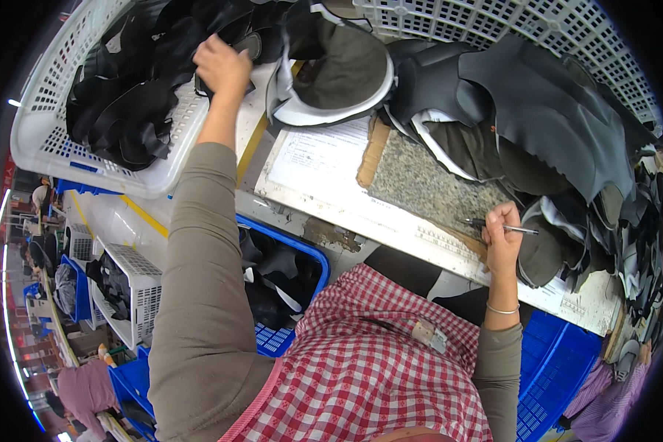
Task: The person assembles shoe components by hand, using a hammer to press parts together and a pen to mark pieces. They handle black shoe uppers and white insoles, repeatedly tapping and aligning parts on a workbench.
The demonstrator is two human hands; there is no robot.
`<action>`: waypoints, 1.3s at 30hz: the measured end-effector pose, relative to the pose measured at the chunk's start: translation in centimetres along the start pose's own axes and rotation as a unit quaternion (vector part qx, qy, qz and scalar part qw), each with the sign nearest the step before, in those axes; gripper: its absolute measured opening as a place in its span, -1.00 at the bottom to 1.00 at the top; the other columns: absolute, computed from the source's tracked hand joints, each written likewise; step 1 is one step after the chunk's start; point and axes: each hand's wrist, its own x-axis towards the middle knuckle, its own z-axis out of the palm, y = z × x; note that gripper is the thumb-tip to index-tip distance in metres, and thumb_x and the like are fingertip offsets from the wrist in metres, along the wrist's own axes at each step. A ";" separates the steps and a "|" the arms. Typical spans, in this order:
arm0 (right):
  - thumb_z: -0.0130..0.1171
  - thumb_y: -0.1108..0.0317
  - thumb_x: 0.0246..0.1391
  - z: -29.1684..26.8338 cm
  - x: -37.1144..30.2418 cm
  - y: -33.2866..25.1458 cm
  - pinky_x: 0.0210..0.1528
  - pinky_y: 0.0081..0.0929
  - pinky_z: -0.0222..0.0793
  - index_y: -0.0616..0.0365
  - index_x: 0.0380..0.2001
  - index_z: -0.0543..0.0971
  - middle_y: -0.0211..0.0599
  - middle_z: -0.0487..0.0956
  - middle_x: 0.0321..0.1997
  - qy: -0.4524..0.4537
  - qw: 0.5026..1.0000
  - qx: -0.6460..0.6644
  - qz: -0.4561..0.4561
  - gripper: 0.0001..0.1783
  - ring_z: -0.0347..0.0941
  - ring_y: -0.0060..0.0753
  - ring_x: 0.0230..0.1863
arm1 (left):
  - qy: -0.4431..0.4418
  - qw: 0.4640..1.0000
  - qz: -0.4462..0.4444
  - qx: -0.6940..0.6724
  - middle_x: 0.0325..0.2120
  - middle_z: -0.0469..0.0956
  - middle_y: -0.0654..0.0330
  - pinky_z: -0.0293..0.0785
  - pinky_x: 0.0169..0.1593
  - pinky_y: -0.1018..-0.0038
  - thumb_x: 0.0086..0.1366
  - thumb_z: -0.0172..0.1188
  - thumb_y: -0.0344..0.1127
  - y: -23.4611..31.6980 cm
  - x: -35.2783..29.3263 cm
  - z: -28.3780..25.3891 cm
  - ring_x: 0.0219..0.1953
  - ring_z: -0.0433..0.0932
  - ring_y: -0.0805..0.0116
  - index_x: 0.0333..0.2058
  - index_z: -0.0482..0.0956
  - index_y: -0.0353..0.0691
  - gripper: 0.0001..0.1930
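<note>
My left hand [225, 66] is at the inner edge of a white plastic basket [177, 158], its fingers curled on a black leather piece [203, 87] that shows under the palm. Black cut leather pieces [129, 118] lie heaped in that basket. In my right hand [502, 230] a pen [521, 230] is gripped, its tip pointing left over the lower right part of a speckled stone slab [438, 180]. Around the slab lie black shoe uppers [549, 110] with grey-brown lining; one round-opened upper [339, 70] stands between the basket and the slab.
Printed paper sheets [313, 158] cover the white table, beside a strip of brown cardboard [373, 151]. A second white basket [508, 18] rises behind the uppers. Below the table edge is a blue crate [323, 258] with black pieces. Other people [88, 390] work farther off.
</note>
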 end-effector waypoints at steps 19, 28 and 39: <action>0.61 -0.05 -0.19 21.0 -0.5 -7.5 0.20 -0.07 0.42 0.13 0.24 0.35 -0.01 0.53 0.11 -0.185 0.916 -0.231 -0.272 -0.01 0.47 0.12 0.15 | -0.346 0.792 -0.009 -0.502 -0.54 0.54 0.42 0.24 -0.55 0.59 0.13 0.20 -0.43 4.4 0.2 -27.3 -0.56 0.40 0.67 -0.16 0.78 -0.10 -0.69; 0.41 0.38 0.03 17.2 2.6 -7.1 -0.24 -0.25 0.49 0.06 -0.16 0.63 -0.19 0.55 -0.23 -0.004 0.843 -0.372 -0.389 -0.73 0.54 0.00 -0.30 | -0.287 0.672 -0.056 -0.681 -0.47 0.65 0.38 0.48 -0.48 0.64 0.28 0.21 -0.43 11.2 -5.4 -29.8 -0.47 0.57 0.65 -0.21 0.75 -0.23 -0.83; 0.21 0.15 0.36 4.6 8.8 -2.7 -0.33 -0.49 0.48 0.22 -0.24 0.61 -0.28 0.58 -0.47 0.088 0.943 -0.284 -0.148 -0.70 0.64 -0.51 -0.42 | -0.394 0.755 0.332 -0.406 0.13 0.46 0.17 0.43 0.24 0.20 0.11 0.50 -0.18 16.8 -15.0 -22.8 0.20 0.42 0.09 0.22 0.47 -0.07 -0.32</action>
